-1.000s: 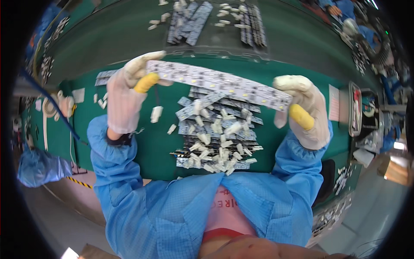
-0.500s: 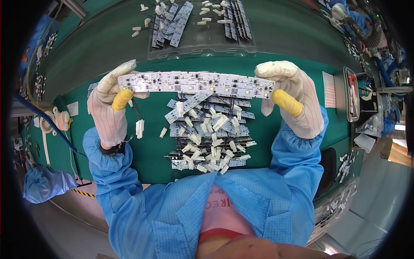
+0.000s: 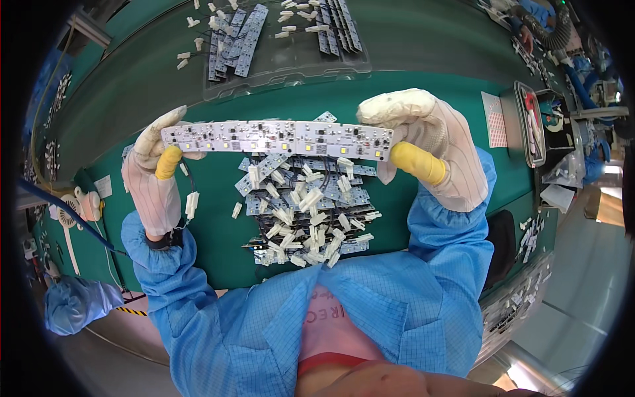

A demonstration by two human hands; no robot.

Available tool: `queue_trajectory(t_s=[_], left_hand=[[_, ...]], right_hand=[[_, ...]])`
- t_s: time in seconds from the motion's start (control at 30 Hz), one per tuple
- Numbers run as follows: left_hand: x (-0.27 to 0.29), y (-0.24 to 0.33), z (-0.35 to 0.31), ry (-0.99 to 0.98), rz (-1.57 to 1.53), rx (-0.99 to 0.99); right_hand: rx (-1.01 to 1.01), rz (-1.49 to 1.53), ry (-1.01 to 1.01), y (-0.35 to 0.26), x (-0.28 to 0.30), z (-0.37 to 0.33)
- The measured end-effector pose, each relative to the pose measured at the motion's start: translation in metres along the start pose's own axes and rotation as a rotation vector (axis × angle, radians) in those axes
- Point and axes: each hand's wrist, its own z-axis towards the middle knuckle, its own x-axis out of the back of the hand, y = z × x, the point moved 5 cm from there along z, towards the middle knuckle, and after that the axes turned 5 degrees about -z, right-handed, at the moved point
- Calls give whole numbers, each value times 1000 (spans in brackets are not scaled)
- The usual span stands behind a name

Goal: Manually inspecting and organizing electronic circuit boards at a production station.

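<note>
A long, slightly curved white LED circuit board (image 3: 278, 137) is held up level between both gloved hands. My left hand (image 3: 156, 155), in a striped white glove with a yellow thumb cover, pinches its left end. My right hand (image 3: 423, 142), gloved the same way, grips the right end between thumb and fingers. From the board's left end hangs a dark cable with a white connector (image 3: 192, 205). Below and behind it lies a pile of similar boards (image 3: 304, 205), their white connectors heaped on top. The pile's far part is hidden by the held board.
Beyond the green mat, a clear plastic tray (image 3: 284, 81) holds more boards and connectors. At the right stand a tool box (image 3: 529, 126) and a printed sheet (image 3: 493, 119). A white round device (image 3: 69, 206) and a blue hose (image 3: 66, 215) are at the left.
The whole view has shifted, so the tray and pile appear farther left. Both hands still hold the board by its ends, and its face is tilted slightly differently.
</note>
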Motion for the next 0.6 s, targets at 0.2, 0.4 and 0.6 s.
queue_trajectory(t_s=[0.2,0.4,0.6], left_hand=[[-5,2,1,63,3,3],[-3,-6,5,-17,-103,-32],[-9,-12,-16,-9,131,-157]], right_hand=[[3,-46,52,-3,-3,3],[167,-50,30,-4,3,0],[-214,-30,-5,12,2,13]])
